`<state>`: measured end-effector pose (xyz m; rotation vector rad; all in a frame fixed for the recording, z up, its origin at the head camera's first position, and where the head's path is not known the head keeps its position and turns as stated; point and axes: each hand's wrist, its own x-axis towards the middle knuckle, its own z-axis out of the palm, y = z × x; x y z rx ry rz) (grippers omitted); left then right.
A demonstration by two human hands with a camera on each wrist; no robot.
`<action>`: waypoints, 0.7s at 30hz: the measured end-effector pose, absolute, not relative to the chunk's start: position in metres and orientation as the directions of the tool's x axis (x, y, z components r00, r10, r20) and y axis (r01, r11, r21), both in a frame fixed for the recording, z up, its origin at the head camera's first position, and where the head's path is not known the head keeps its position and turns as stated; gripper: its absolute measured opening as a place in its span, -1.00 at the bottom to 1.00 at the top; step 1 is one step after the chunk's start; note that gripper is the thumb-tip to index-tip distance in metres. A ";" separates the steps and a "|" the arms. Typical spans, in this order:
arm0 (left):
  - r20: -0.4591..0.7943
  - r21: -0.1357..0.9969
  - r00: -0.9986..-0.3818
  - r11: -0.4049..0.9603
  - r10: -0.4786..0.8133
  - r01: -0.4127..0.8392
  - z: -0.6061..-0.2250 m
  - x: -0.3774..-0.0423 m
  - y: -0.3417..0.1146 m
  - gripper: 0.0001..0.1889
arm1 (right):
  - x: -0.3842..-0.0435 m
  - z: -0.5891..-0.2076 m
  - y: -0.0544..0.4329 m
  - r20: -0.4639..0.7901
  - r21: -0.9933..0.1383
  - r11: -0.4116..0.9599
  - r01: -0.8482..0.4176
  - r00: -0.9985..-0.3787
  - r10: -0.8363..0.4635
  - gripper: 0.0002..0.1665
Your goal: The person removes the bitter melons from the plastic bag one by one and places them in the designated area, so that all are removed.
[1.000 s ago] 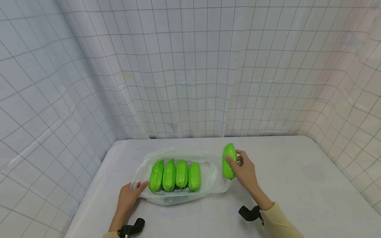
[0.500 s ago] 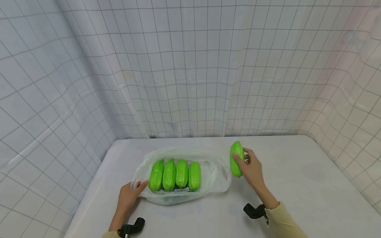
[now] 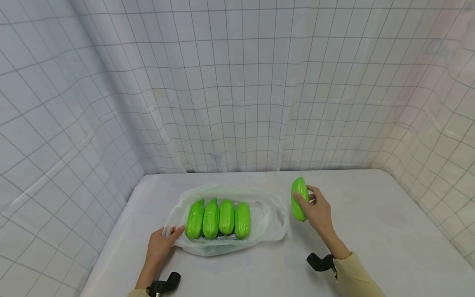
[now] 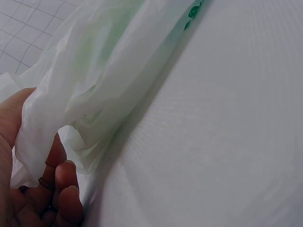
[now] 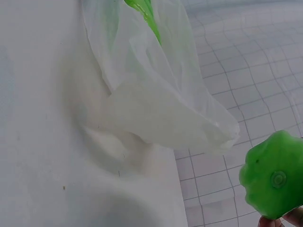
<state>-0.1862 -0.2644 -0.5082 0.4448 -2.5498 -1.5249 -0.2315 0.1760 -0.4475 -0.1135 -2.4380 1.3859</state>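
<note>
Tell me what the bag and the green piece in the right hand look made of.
Bag: seems thin plastic film with a soft sheen; translucent, crumpled, green showing through.

Green piece: perhaps moulded plastic or coated foam, smooth, fairly glossy; even colour and ribbed end suggest moulding.

The desk (image 3: 393, 231) offers wide free room right of the right hand (image 3: 318, 209) and its raised green vegetable (image 3: 299, 199). The white plastic bag (image 3: 213, 249) blocks the middle-left; inside, four green vegetables (image 3: 211, 219) leave space only rightward. The left hand (image 3: 160, 246) bars the bag's left end; gridded sheets (image 3: 230, 103) wall the back and sides.
</note>
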 end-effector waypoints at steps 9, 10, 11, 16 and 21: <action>-0.020 0.874 -0.946 0.455 -0.323 -0.174 -0.511 -0.188 -0.265 -0.52 | -0.238 -0.457 0.182 0.222 -0.828 0.558 -0.059 -0.948 0.230 -0.24; -0.020 0.874 -0.946 0.453 -0.324 -0.174 -0.512 -0.188 -0.265 -0.52 | -0.239 -0.458 0.183 0.218 -0.826 0.561 -0.055 -0.949 0.229 -0.23; -0.019 0.876 -0.945 0.451 -0.326 -0.174 -0.512 -0.188 -0.265 -0.52 | -0.239 -0.458 0.183 0.215 -0.822 0.567 -0.050 -0.950 0.228 -0.23; -0.017 0.875 -0.946 0.453 -0.323 -0.170 -0.512 -0.188 -0.266 -0.52 | -0.242 -0.462 0.186 0.204 -0.806 0.591 -0.034 -0.953 0.224 -0.22; -0.016 0.880 -0.945 0.443 -0.327 -0.169 -0.513 -0.189 -0.265 -0.52 | -0.244 -0.465 0.188 0.191 -0.794 0.608 -0.025 -0.959 0.211 -0.23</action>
